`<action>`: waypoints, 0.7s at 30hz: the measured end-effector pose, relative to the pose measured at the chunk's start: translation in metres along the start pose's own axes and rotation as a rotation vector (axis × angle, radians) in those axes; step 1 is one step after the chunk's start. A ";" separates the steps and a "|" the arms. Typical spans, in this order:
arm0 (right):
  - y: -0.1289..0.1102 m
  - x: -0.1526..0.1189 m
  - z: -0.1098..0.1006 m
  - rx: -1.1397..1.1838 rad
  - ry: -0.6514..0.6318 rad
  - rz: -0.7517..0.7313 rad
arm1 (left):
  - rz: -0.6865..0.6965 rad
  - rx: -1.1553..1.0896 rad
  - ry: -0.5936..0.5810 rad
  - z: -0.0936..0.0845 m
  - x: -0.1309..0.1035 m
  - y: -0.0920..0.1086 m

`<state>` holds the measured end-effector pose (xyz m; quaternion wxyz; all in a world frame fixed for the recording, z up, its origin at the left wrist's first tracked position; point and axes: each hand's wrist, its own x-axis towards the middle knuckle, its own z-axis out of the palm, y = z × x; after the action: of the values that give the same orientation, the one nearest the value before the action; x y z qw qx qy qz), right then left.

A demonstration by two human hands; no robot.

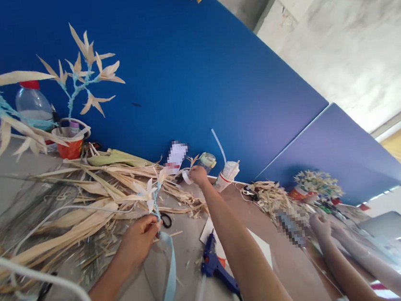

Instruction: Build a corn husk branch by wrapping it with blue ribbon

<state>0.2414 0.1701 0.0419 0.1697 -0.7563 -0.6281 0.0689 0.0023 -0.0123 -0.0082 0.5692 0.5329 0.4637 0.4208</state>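
Observation:
My left hand [143, 234] pinches the stem of a small corn-husk flower [147, 193], whose stem is wrapped in light blue tape. A loose strip of light blue tape [169, 279] hangs below that hand toward the front edge of the view. My right hand [198, 175] reaches to the back of the table with its fingers curled. A white curled band [186, 176] lies at its fingertips; whether they grip it is too small to tell. Right beside this hand stands a glass jar [208, 160]. Under my right forearm lies a blue glue gun [213, 262].
Dried corn husks [85, 217] cover the left of the table. Finished husk flowers [85, 76] rise near a red cup [69, 143] and a bottle [34, 104]. White wires [47, 264] loop at front left. Another person's hands [321, 228] work at the right. A blue partition [162, 68] stands behind.

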 end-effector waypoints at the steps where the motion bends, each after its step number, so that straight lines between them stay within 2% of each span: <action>1: -0.001 -0.001 -0.002 -0.031 -0.004 0.012 | -0.005 -0.003 -0.002 0.000 0.000 0.001; 8: -0.007 -0.008 -0.010 -0.207 -0.047 -0.035 | -0.005 0.045 0.000 0.000 -0.003 0.011; 12: -0.009 -0.012 -0.010 -0.256 -0.064 -0.060 | -0.009 0.059 -0.015 0.000 -0.002 0.008; 17: -0.009 -0.014 -0.003 -0.195 -0.059 -0.070 | 0.013 0.059 -0.013 0.000 0.000 0.001; 21: -0.007 -0.013 0.002 -0.036 -0.088 -0.017 | 0.011 0.036 -0.015 0.001 0.001 -0.001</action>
<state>0.2316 0.1588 0.0406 0.1287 -0.7500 -0.6426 0.0892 0.0033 -0.0113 -0.0091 0.5606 0.5487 0.4642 0.4114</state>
